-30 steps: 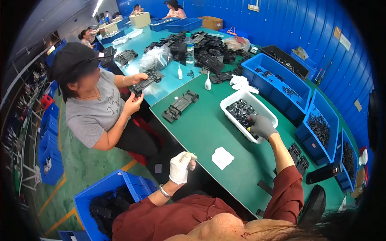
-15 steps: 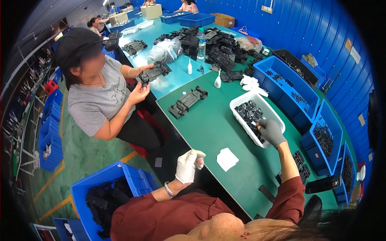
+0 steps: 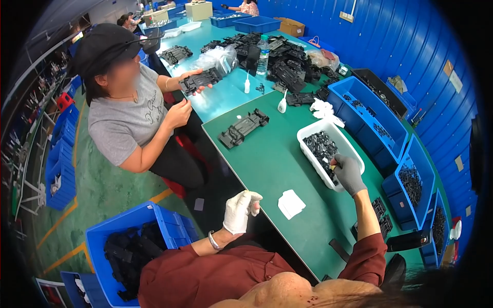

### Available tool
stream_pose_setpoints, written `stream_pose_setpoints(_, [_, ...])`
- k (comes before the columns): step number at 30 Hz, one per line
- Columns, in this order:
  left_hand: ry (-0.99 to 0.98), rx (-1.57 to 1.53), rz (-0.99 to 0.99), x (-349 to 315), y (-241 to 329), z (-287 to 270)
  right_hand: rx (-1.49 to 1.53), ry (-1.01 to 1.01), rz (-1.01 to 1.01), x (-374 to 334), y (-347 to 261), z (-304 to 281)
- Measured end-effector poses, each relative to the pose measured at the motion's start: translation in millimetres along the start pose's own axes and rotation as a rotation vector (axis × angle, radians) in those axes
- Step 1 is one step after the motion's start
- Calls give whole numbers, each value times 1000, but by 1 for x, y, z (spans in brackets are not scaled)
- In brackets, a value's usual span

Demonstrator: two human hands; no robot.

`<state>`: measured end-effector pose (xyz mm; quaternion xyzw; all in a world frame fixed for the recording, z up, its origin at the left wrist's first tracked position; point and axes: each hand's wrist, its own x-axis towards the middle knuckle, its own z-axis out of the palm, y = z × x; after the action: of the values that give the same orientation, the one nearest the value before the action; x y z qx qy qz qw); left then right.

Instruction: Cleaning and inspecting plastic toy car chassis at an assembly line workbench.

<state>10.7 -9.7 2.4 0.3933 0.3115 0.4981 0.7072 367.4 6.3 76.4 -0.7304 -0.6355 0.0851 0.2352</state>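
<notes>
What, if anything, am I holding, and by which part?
Cannot be told: the right hand is at small black parts; the left hand is curled, its palm hidden.

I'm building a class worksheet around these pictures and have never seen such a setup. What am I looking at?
There is no machine: a head-worn fisheye camera looks down at its wearer's own two hands, so straight edges bend. The left hand, white-gloved, is near the table's edge; whether it holds anything is unclear. The right hand, grey-gloved, reaches into a white tub of small black parts; any grip is hidden. On the green tabletop lie a black frame and white paper. To the left, a co-worker holds a similar frame.
</notes>
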Motion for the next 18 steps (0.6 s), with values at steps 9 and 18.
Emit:
stream_pose_setpoints(9, [14, -5, -3, -1, 0, -2, 9, 2, 15, -4, -4, 1])
stream_pose_setpoints(18, [13, 0, -5, 0, -1, -3, 1, 45, 14, -8, 0, 9])
